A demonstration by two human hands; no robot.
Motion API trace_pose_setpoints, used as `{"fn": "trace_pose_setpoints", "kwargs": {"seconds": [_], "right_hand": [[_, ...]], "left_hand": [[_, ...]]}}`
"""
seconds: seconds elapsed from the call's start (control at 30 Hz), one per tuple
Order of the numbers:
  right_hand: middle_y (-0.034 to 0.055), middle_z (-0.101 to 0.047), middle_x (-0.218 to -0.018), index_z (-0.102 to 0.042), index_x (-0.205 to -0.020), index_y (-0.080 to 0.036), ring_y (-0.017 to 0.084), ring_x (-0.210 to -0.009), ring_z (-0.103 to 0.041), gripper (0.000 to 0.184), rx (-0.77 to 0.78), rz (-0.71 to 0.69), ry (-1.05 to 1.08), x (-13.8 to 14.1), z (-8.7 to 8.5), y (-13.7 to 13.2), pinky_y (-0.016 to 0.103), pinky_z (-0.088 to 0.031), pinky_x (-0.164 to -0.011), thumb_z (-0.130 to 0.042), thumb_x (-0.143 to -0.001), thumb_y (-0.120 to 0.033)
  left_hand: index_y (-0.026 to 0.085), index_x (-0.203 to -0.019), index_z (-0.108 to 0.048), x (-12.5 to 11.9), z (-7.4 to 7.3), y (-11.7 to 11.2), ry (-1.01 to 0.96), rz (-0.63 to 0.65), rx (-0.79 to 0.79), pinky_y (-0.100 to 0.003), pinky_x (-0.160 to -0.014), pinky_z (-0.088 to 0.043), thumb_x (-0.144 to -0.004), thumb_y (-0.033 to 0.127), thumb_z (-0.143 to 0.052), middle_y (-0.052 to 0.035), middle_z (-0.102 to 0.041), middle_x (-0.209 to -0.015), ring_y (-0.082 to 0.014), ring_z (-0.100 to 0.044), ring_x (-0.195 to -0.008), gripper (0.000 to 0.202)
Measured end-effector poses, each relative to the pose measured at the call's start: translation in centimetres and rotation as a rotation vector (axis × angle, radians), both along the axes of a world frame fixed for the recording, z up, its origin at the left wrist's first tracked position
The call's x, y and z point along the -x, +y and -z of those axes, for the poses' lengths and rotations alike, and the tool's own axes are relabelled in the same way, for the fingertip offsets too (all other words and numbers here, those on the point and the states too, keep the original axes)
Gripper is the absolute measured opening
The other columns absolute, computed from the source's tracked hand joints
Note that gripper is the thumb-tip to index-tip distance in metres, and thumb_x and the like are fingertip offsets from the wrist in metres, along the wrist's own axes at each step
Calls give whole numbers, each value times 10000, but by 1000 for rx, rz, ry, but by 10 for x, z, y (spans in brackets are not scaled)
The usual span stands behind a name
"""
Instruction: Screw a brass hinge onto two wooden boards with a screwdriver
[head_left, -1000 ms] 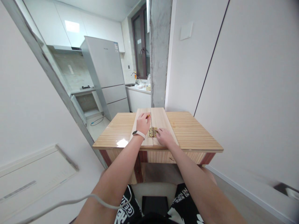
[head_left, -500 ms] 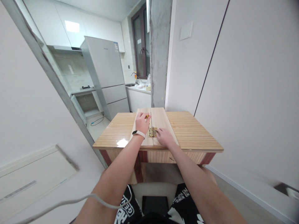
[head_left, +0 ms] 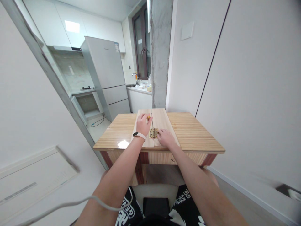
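Note:
Two light wooden boards (head_left: 162,121) lie side by side on a small wooden table (head_left: 192,131), with a brass hinge (head_left: 153,133) across their seam. My left hand (head_left: 143,125), a white band on its wrist, is closed around a small tool with a yellow and red handle (head_left: 148,117), probably a screwdriver, held just above the hinge. My right hand (head_left: 165,138) rests on the right board, its fingertips pressed against the hinge's right edge.
White walls close in on the left and right of the table. Beyond it stand a concrete pillar (head_left: 161,53), a grey fridge (head_left: 107,72) and a kitchen counter with a sink (head_left: 138,88). A white cable (head_left: 70,204) crosses my left arm.
My left hand with the tool has shifted slightly up and away from me. My right hand stays on the hinge.

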State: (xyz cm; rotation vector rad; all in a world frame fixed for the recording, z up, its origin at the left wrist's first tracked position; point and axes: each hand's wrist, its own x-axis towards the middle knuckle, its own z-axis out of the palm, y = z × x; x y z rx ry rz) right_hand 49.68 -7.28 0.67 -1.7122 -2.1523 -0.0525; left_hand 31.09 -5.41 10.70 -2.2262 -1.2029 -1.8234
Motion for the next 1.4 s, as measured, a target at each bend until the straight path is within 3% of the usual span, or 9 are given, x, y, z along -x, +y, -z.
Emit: {"fn": "trace_pose_setpoints", "kwargs": {"seconds": [0.1,0.33,0.73,0.97,1.17,1.4], "right_hand": [[107,-647,-1325,-646,-1312,-239,238,-1247,-529,397,-1,0,-1,0,-1,-1,366,-327,-1103,-387,-1061,-406],[114,-645,-1334,-648,-1315,-236,246,-1247,-527,400,3,-2,-10,1,-1,-2,370,-328,-1097,-386,-1063,-402],[104,-643,-1341,-641,-1329,-245,235,-1273,-523,403,4,5,7,1,0,0,372,-322,-1117,-389,-1063,-411],[110,-651,-1317,-650,-1313,-241,242,-1237,-540,402,-5,-1,4,0,0,0,374,-336,-1103,-389,-1058,-410],[107,-653,-1313,-650,-1308,-246,245,-1227,-541,398,-18,-8,5,0,1,-1,374,-339,-1095,-390,-1060,-418],[101,-648,-1327,-642,-1316,-249,238,-1247,-536,396,-8,8,7,0,1,0,366,-337,-1105,-394,-1059,-420]], "left_hand": [[228,-1098,-730,1,-1,-1,-10,-42,8,-375,-923,-553,-936,292,-723,-72,-659,-1036,-221,-663,-975,174],[214,-1079,-720,1,0,-1,-28,-67,22,-382,-888,-549,-972,246,-650,-79,-635,-1007,-221,-650,-919,131],[210,-1173,-679,-2,1,-3,44,-13,22,-401,-982,-526,-1030,201,-512,-113,-667,-1116,-241,-649,-1078,221],[219,-1071,-728,-2,-2,-4,6,-56,-16,-399,-960,-529,-961,274,-680,-88,-639,-1050,-241,-633,-1031,131],[220,-1068,-728,-2,-1,-2,-7,-79,4,-392,-912,-541,-971,248,-652,-76,-611,-991,-233,-634,-960,127],[219,-1119,-710,-7,-1,-4,30,-58,3,-412,-967,-533,-1000,212,-577,-97,-648,-1057,-249,-641,-1042,178]]}}
